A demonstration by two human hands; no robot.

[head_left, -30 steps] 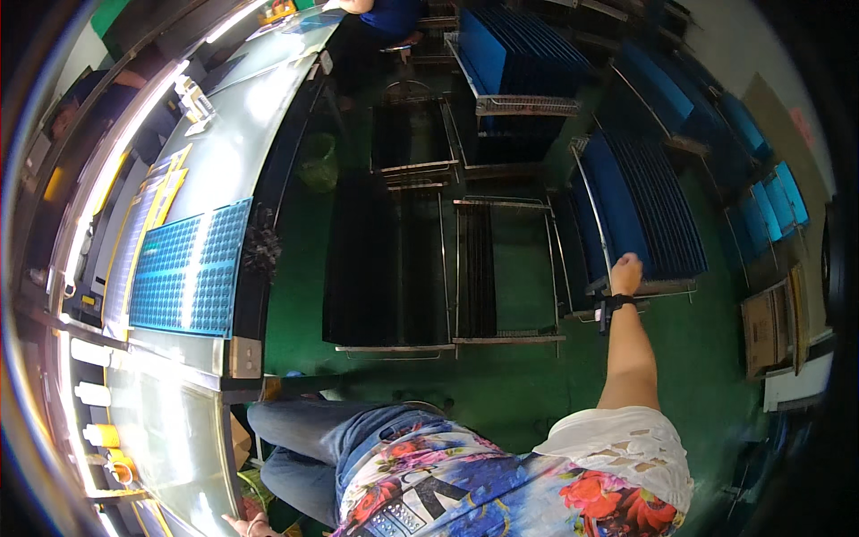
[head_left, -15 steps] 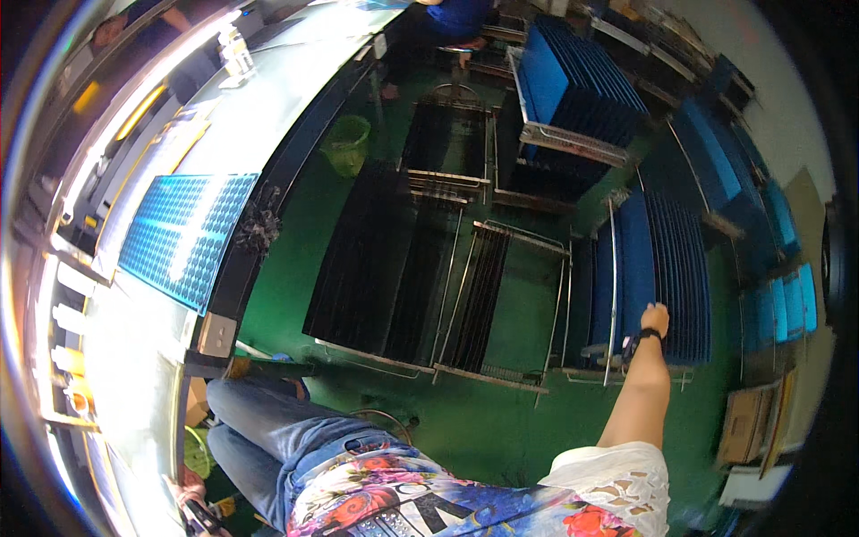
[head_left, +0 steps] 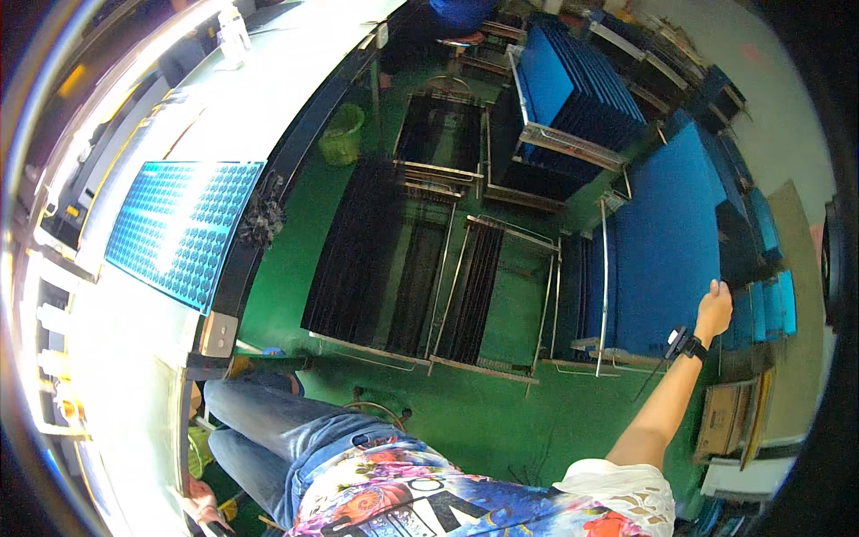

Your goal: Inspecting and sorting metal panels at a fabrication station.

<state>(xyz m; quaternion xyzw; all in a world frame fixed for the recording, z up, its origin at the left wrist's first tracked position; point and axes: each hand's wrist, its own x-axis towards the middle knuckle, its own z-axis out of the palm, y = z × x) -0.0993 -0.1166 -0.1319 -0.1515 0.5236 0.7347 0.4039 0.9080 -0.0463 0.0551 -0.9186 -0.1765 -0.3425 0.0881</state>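
Observation:
My right hand (head_left: 713, 309), wearing a dark wrist strap with a small device, reaches out to the right. Its closed fingers grip the near edge of a large blue panel (head_left: 662, 237), which leans out broadside across a wire rack (head_left: 603, 295). Other blue panels (head_left: 575, 286) stand upright in that rack, partly hidden behind the gripped one. Down at the lower left, my left hand (head_left: 199, 501) rests beside the bench edge, with its fingers loosely apart and nothing seen in them.
A lit bench (head_left: 170, 358) runs along my left, with a dotted blue-green panel (head_left: 183, 228) on it. Racks of dark panels (head_left: 358, 259) stand on the green floor ahead. Another rack holds blue panels (head_left: 573, 85). A green basket (head_left: 342, 134) sits under the bench; a cardboard box (head_left: 718, 421) is at right.
My right hand has moved right and slightly up, and the blue panel in it now swings out from the stack, showing its broad face. My left hand stays by the bench.

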